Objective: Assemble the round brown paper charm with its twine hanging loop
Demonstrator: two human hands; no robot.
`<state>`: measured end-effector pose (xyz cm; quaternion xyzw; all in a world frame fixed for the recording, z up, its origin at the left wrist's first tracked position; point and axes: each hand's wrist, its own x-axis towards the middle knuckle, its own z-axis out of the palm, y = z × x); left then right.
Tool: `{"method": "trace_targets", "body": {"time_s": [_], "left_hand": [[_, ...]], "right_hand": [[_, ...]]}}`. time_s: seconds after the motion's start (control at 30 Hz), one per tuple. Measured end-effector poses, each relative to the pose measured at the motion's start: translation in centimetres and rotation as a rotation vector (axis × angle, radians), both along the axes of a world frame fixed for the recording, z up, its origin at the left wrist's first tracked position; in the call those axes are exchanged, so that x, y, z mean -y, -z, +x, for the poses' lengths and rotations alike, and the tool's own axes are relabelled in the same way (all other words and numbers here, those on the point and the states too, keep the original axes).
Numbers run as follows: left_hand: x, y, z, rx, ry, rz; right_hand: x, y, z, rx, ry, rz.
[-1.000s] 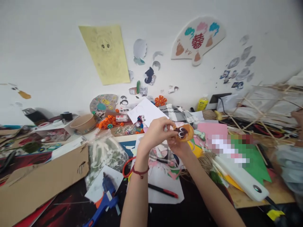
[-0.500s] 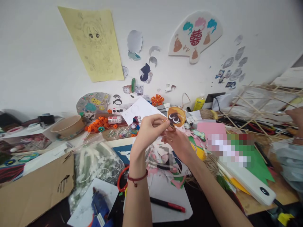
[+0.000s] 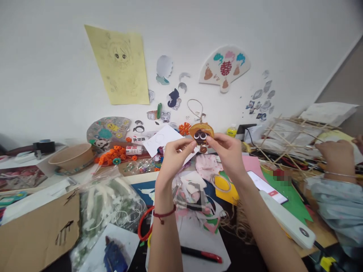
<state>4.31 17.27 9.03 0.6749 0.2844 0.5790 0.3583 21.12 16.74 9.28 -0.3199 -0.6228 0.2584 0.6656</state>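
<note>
A flat cartoon-character charm (image 3: pixel 201 133) with big eyes and a yellow hat is held upright above the desk. From its top rises a cord loop (image 3: pixel 195 107). My left hand (image 3: pixel 178 153) pinches its left edge between thumb and forefinger. On the other edge, my right hand (image 3: pixel 226 151) grips with thumb and fingers. Paper scraps (image 3: pixel 195 189) lie in a heap below my hands. On the white sheet nearer me rests a black and red pen (image 3: pixel 201 254).
At the left are a cardboard sheet (image 3: pixel 39 226), a plastic bag (image 3: pixel 110 204) and a blue glue gun (image 3: pixel 115 257). A white bar-shaped device (image 3: pixel 292 223), a phone (image 3: pixel 266 185) and twine (image 3: pixel 244 223) lie at the right. Another person's hand (image 3: pixel 334 153) is by a stick frame (image 3: pixel 289 141).
The charm has turned upright, with its cord loop now on top. My right hand has moved from below it to its right edge. The view has tilted up and shifted.
</note>
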Motion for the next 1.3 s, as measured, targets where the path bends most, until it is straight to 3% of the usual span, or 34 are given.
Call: {"method": "trace_targets", "body": {"time_s": [0.1, 0.2, 0.67, 1.0, 1.3], "left_hand": [[0.6, -0.6, -0.7, -0.03, -0.042, 0.053], [0.9, -0.8, -1.4, -0.09, -0.004, 0.087], [1.3, -1.1, -1.5, -0.012, 0.109, 0.053], [0.7, -0.6, 0.0, 0.221, 0.28, 0.085], [0.4, -0.5, 0.3, 0.267, 0.197, 0.085]], "right_hand": [[0.3, -2.3, -0.8, 0.044, -0.017, 0.035], [0.5, -3.2, -1.8, 0.045, -0.023, 0.068], [1.7, -3.2, -3.0, -0.043, -0.009, 0.198], [2.2, -3.4, -2.8, -0.078, 0.011, 0.235], [1.3, -3.1, -2.5, -0.161, 0.078, 0.182]]}}
